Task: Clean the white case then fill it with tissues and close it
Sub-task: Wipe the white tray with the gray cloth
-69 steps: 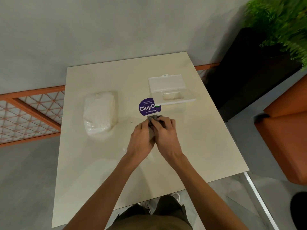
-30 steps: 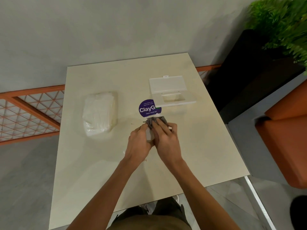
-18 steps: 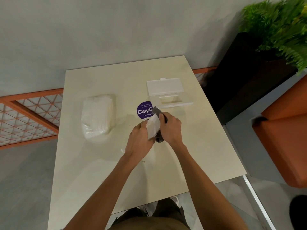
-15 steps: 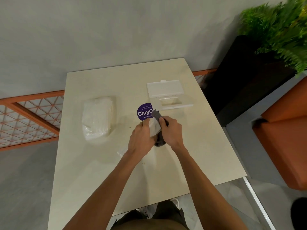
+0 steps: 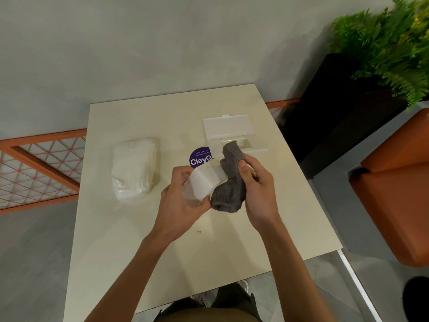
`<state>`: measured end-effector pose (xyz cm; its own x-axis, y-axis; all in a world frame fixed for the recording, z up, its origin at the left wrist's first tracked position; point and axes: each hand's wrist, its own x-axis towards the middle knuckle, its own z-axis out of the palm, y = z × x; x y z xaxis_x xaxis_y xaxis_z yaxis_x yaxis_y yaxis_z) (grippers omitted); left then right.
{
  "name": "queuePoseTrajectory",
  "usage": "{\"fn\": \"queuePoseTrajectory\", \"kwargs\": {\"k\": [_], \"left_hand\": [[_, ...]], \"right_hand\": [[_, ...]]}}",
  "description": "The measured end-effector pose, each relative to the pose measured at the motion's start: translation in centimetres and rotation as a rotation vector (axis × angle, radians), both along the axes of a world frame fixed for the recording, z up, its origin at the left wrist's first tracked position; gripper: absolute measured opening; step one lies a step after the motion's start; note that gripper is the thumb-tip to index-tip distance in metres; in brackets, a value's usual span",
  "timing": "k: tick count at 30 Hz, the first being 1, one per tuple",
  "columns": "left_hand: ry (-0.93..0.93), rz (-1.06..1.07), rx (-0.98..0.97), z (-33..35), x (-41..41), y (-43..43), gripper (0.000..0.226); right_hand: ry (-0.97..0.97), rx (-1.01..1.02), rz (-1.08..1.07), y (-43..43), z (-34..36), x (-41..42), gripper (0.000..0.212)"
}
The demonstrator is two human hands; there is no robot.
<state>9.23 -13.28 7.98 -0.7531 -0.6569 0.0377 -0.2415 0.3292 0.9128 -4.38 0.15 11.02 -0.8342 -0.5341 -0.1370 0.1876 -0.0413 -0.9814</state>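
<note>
My left hand (image 5: 178, 203) grips the white case (image 5: 204, 182) and holds it tilted above the table (image 5: 209, 252). In my right hand (image 5: 257, 189) is a grey cloth (image 5: 228, 184), pressed against the case's right side. The case's white lid part (image 5: 228, 127), with its flap open, lies flat at the back right of the table. At the left of the table lies a pack of white tissues (image 5: 133, 168) in clear wrap.
A round purple sticker (image 5: 199, 156) is on the tabletop behind my hands. A black planter (image 5: 336, 108) with a green plant (image 5: 383, 43) stands to the right, an orange seat (image 5: 394, 194) nearer. An orange lattice railing (image 5: 34, 168) runs at left.
Both hands have lifted the case and cloth off the tabletop. The case now stands tilted, with the cloth moved from its top to its right side.
</note>
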Motion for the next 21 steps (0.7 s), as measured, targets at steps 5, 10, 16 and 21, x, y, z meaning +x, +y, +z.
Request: {"fn": "queuePoseTrajectory", "kwargs": {"k": [5, 10, 16, 21], "left_hand": [[0.13, -0.003, 0.044, -1.8, 0.6, 0.1, 0.081], [0.207, 0.071, 0.106, -3.8, 1.3, 0.4, 0.076], [0.146, 0.148, 0.074, -3.8, 2.1, 0.9, 0.067], [0.162, 0.159, 0.064, -4.6, 2.6, 1.2, 0.056]], "right_hand": [[0.238, 0.139, 0.043, -0.8, 0.7, 2.1, 0.026], [0.397, 0.246, 0.079, -1.3, 0.0, 3.7, 0.026], [0.93, 0.447, 0.115, -1.9, -2.0, 6.2, 0.035], [1.242, 0.559, 0.18, -2.3, -3.2, 7.7, 0.043]]}}
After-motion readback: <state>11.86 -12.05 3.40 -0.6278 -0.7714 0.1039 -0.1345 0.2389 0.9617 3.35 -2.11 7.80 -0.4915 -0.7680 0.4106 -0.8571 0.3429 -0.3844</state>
